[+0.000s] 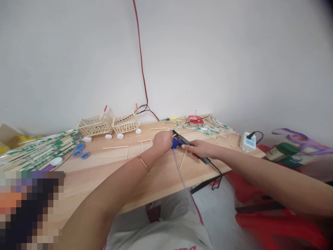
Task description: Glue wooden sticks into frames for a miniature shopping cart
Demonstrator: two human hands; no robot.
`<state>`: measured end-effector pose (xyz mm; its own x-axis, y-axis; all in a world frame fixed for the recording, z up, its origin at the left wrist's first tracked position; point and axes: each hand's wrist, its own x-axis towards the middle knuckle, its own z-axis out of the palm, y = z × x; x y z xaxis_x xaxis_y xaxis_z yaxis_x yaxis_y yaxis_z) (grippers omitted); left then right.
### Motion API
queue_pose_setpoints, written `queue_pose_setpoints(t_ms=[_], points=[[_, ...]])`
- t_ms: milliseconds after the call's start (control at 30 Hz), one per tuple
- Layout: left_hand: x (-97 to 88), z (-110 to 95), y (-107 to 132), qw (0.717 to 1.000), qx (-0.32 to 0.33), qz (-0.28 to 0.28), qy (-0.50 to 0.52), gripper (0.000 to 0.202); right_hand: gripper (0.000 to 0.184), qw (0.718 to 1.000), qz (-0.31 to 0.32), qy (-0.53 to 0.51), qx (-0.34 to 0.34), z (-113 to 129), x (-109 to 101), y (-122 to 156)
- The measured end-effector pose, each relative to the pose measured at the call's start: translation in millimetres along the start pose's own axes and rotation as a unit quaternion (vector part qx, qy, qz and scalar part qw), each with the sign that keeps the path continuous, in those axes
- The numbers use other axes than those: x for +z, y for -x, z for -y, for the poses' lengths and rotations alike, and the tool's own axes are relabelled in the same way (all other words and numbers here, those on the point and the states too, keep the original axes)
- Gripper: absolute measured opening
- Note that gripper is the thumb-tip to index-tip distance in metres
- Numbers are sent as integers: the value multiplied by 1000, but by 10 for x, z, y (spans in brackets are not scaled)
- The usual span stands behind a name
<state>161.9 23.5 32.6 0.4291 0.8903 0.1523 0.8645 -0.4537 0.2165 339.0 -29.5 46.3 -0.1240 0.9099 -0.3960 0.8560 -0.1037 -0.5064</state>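
Observation:
My left hand (162,141) is closed over the front of a blue and black glue gun (182,140), near its nozzle, and what its fingers pinch is hidden. My right hand (199,148) grips the glue gun's black body from the right. A clear glue stick (182,175) trails from the gun toward me. Thin wooden sticks (116,147) lie in open frames on the wooden table (104,173) just left of my hands.
Two small stick-built carts (109,124) with white wheels stand at the back. Packs of sticks (36,151) and blue and white bottle caps (78,152) lie left. A white power strip (248,141) sits at the right edge; red and black wires (142,69) run up the wall.

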Motion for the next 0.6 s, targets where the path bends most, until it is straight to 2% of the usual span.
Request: queue_pose_setpoints(t_ms=[133,233,300,433,500,600], points=[[11,-17,7,1000,-12,-4,0,30,55,993,32,-94,62,45,-20,-7],[14,-11,8,1000,-21,-3,-2,30,56,992,11,-91,90,108,3,-11],[5,-3,9,1000,-25,-5,-3,30,63,997,-20,-23,75,127,-3,-16],[-14,0,31,1000,-20,-16,-2,30,70,987,-89,130,-25,53,-21,-50],[-7,-3,46,1000,-18,-19,-2,29,70,983,-95,148,-54,-9,-1,-84],[22,3,50,1000,-17,-19,-4,27,69,982,-92,157,-53,-63,43,-144]])
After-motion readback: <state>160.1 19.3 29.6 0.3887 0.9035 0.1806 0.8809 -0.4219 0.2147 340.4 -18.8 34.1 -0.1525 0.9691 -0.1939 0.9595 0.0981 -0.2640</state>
